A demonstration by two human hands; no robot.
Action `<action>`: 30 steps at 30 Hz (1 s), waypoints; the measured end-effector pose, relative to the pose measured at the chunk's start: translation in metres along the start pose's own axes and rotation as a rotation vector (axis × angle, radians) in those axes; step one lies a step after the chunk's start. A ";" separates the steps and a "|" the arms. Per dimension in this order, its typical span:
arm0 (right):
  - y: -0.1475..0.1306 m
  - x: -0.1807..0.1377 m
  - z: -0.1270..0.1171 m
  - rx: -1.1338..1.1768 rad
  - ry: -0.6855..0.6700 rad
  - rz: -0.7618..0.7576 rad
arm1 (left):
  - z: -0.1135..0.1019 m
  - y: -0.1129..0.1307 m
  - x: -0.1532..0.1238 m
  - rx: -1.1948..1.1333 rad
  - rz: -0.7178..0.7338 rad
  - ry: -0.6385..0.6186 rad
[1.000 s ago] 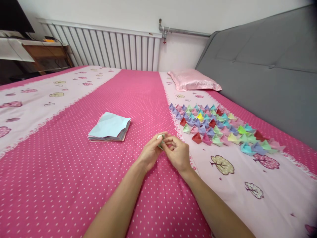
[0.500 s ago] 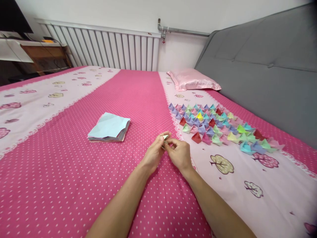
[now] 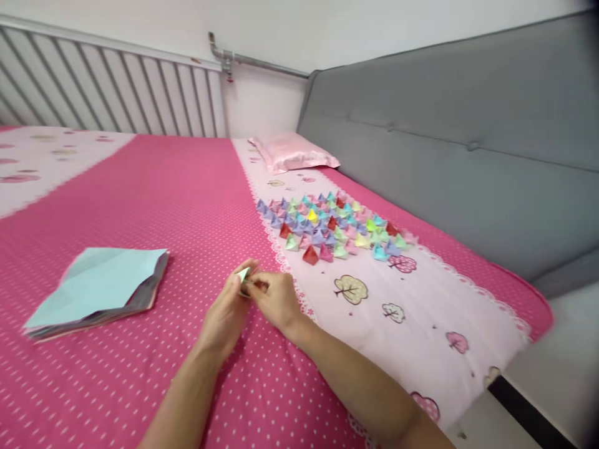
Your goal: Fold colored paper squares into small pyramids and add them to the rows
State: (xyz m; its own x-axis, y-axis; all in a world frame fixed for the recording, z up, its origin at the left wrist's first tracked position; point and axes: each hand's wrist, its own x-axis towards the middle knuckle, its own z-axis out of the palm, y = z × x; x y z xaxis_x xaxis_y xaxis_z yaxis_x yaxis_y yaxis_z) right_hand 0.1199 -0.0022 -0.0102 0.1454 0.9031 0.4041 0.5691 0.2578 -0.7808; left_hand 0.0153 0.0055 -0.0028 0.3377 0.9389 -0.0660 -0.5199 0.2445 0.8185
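Observation:
Both hands meet low over the pink dotted bed sheet. My left hand and my right hand pinch a small folded piece of pale green paper between their fingertips. Only a corner of the paper shows above the fingers. A stack of square coloured papers, light blue on top, lies to the left of my hands. Several small folded paper shapes in many colours sit in rows on the pale pink strip to the right and beyond my hands.
A pink satin pillow lies at the head of the bed beside the grey padded headboard. A white radiator lines the far wall. The bed's corner and the floor show at the right.
The view has swung to the right and closer, so the paper stack and the folded shapes sit further left. My hands stay together on the small green paper, with its corner now poking up.

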 end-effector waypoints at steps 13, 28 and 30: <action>-0.011 0.000 0.000 -0.182 -0.029 -0.073 | -0.009 0.005 0.009 0.080 0.013 0.138; -0.013 -0.023 0.005 0.064 0.068 -0.152 | -0.006 0.012 -0.003 -0.274 -0.075 0.143; -0.013 -0.023 0.005 0.033 0.093 -0.221 | -0.006 0.013 -0.004 -0.291 -0.090 0.143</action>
State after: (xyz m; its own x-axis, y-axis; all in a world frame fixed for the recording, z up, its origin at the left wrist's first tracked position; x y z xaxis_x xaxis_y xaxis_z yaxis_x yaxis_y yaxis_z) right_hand 0.1049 -0.0249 -0.0118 0.0955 0.7884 0.6077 0.5689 0.4577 -0.6832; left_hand 0.0024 0.0061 0.0049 0.2891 0.9300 -0.2267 -0.7021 0.3670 0.6102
